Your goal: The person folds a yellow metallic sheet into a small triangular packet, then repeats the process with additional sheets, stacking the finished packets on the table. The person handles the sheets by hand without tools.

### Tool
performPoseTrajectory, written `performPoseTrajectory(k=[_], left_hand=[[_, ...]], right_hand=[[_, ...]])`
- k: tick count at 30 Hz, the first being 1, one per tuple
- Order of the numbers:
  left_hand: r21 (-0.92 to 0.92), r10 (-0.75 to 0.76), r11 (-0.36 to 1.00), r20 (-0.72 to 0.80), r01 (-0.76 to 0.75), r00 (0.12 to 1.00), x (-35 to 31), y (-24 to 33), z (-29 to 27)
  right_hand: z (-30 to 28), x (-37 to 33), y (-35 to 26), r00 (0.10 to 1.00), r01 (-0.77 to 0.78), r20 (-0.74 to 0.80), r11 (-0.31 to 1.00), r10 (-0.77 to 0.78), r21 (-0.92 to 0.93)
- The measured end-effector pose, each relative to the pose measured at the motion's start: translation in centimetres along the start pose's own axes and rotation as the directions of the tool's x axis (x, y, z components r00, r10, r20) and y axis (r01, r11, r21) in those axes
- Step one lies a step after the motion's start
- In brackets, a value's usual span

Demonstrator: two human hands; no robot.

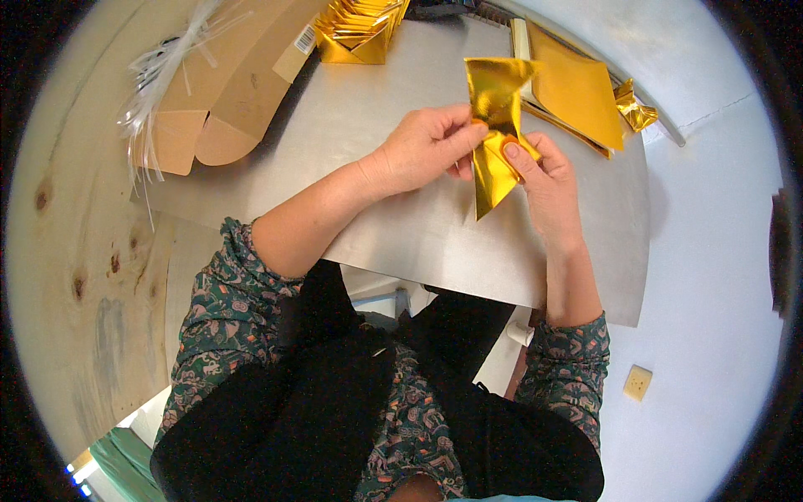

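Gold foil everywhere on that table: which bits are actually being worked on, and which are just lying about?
In hand:
gold foil piece, pinched by left hand and right hand

Lying about:
flat gold sheets
folded gold pieces
cardboard box
clear plastic strips

Two hands, the left hand and the right hand, share one gold foil sheet. One flat brown cardboard box lies on the counter, with one stack of gold foil sheets, one pile of folded gold pieces, one crumpled gold scrap and one bundle of clear strips.
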State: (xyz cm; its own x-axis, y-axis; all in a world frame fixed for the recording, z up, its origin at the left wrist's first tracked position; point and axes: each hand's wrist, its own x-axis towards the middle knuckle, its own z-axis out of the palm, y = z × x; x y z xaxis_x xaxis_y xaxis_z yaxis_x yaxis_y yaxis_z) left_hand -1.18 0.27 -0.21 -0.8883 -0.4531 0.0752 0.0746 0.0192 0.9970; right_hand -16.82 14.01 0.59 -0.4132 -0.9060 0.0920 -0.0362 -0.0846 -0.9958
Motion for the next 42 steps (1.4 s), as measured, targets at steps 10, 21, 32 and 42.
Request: performPoseTrajectory(k=[10,21,32,42], left_hand=[[0.056,0.078,0.996,-0.080,-0.073,0.994,0.2,-0.2,-0.9],[0.023,0.046,0.999,-0.025,-0.045,0.999,0.1,0.0,-1.6],[0.025,0.049,0.998,0.057,-0.051,0.997,-0.6,1.2,-1.2],[-0.135,0.027,0.991,0.073,-0.017,0.997,-1.1,1.5,-0.6]], right_hand=[[0.5,-0.6,-1.1,0.998,0.052,0.042,0.995,-0.048,-0.082],[-0.4,-0.5,0.2,0.964,0.245,0.171,0.935,-0.206,-0.257],[-0.4,-0.6,0.2,0.947,0.318,0.124,0.924,-0.297,-0.214],[-0.9,-0.4,0.5,0.922,0.385,0.048,0.896,-0.384,-0.219]])
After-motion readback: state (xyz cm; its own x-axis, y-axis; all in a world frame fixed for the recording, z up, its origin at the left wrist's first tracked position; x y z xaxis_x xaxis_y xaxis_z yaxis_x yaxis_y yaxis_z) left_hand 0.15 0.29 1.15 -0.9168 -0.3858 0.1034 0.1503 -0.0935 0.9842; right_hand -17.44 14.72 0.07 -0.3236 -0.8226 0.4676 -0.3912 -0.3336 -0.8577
